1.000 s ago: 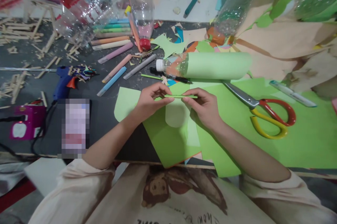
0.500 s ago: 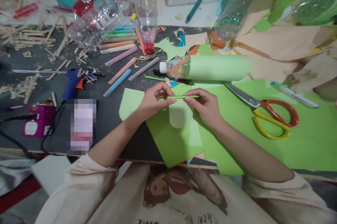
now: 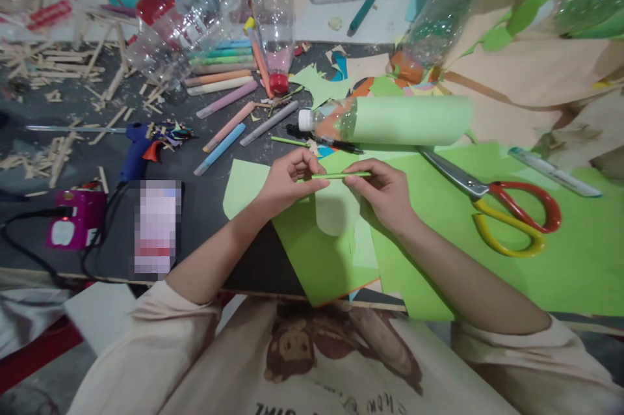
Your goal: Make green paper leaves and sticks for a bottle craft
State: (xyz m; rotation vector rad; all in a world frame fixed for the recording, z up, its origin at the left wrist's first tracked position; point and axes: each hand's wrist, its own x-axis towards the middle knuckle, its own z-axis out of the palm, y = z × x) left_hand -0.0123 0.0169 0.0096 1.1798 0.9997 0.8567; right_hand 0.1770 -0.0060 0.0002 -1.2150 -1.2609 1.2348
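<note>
Currently, the left hand (image 3: 287, 179) and right hand (image 3: 383, 192) pinch a thin green strip (image 3: 337, 175), one toward each end. The strip is level above green paper (image 3: 312, 259), on the near side of the wrapped bottle (image 3: 414, 120) and left of the scissors (image 3: 472, 187).

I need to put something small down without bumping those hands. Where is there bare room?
Bare dark tabletop shows between the phone and the pale green paper, beyond the left forearm. Another patch lies between that forearm and the bright green sheet. It is crowded toward the back with bottles and markers, and at left with wooden sticks.
</note>
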